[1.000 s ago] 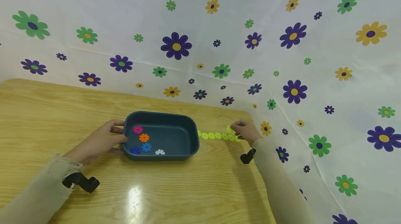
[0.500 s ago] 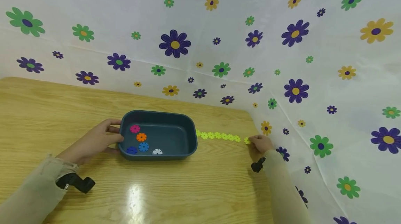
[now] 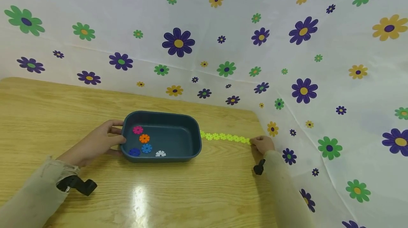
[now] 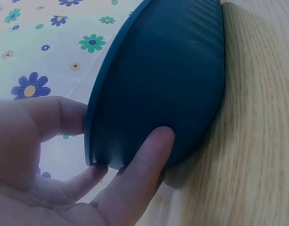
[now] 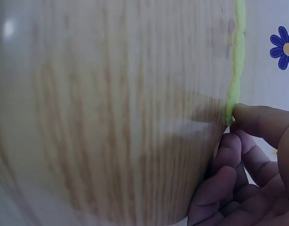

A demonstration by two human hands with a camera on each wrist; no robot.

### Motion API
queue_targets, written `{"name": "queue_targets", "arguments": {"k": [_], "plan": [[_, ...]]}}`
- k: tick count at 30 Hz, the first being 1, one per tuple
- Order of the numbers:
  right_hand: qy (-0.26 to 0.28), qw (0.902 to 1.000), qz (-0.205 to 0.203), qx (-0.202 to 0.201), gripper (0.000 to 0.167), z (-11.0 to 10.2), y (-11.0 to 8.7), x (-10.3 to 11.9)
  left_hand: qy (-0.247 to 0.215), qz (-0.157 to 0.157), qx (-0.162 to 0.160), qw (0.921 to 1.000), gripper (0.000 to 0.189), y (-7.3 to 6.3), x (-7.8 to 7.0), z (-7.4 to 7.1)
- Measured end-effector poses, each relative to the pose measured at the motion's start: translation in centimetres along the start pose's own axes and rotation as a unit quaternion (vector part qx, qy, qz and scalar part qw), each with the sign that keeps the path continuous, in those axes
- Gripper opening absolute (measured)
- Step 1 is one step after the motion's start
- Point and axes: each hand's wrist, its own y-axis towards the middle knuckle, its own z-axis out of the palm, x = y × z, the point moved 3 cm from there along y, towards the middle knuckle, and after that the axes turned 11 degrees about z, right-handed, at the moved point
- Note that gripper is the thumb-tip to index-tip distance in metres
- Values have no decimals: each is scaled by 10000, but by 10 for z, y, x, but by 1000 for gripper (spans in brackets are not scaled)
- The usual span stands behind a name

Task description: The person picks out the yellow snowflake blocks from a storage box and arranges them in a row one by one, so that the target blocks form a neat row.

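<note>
My left hand [image 3: 103, 139] grips the left end of a dark teal plastic tub [image 3: 178, 141]; in the left wrist view its fingers spread over the rim and wall of the tub [image 4: 158, 70]. A straight row of bright yellow-green notched discs [image 3: 223, 136] runs rightward along the table from the tub's right end. At the row's far end my right hand [image 3: 264, 144] pinches the last yellow-green disc, mostly hidden by the fingertips. The right wrist view shows the row edge-on [image 5: 238, 52], with a fingertip against its end and the other fingers curled.
Inside the tub lie a pink disc [image 3: 138, 130], an orange disc [image 3: 144, 138], a light blue disc [image 3: 146, 148], a dark blue disc [image 3: 134, 152] and a white disc [image 3: 160, 153]. A flower-print cloth [image 3: 191, 15] hangs behind and right of the wooden table [image 3: 178, 192].
My right hand first moved right with a yellow-green disc, leaving a gap beside the row, then slid slightly left, and the disc now meets the row's end. The left hand stays on the tub.
</note>
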Motion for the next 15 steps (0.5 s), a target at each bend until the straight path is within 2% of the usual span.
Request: {"name": "queue_targets", "arguments": {"k": [7, 10, 15], "plan": [[-20, 10000, 11, 45, 32, 6, 0, 4, 26, -84, -39, 10000, 71, -2, 2, -3], [55, 10000, -17, 23, 37, 6, -4, 7, 37, -142, -51, 9999, 71, -4, 4, -3], [736, 9963, -294, -318, 42, 10, -22, 28, 82, -210, -51, 9997, 72, -5, 5, -3]]}}
